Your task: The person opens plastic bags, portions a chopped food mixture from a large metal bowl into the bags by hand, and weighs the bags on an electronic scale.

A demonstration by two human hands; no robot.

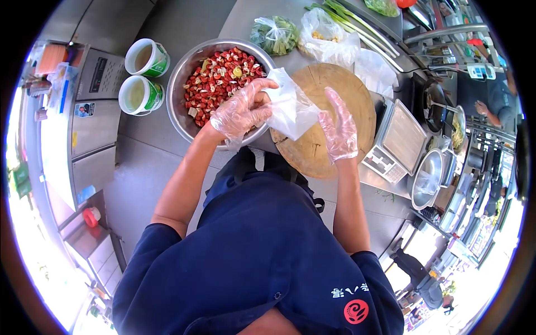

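Observation:
My left hand [243,111], in a clear plastic glove, is closed on a translucent white plastic bag [289,106]. That bag hangs between my hands, partly over the round wooden chopping board [349,89]. My right hand [339,127], gloved as well, is above the board with its fingers stretched out. Its thumb is at the bag's right edge; whether it touches cannot be made out. Under and beside my left hand stands a large steel bowl [174,95], filled with chopped red chillies [220,75] mixed with pale pieces.
Two white-and-green buckets [158,61] stand left of the bowl. Behind it lie bagged greens [274,36], a bag with yellowish pieces [326,36] and long scallions [368,33]. At right are a scale [399,137] and a steel basin [429,178]. Another person's hand [481,107] shows far right.

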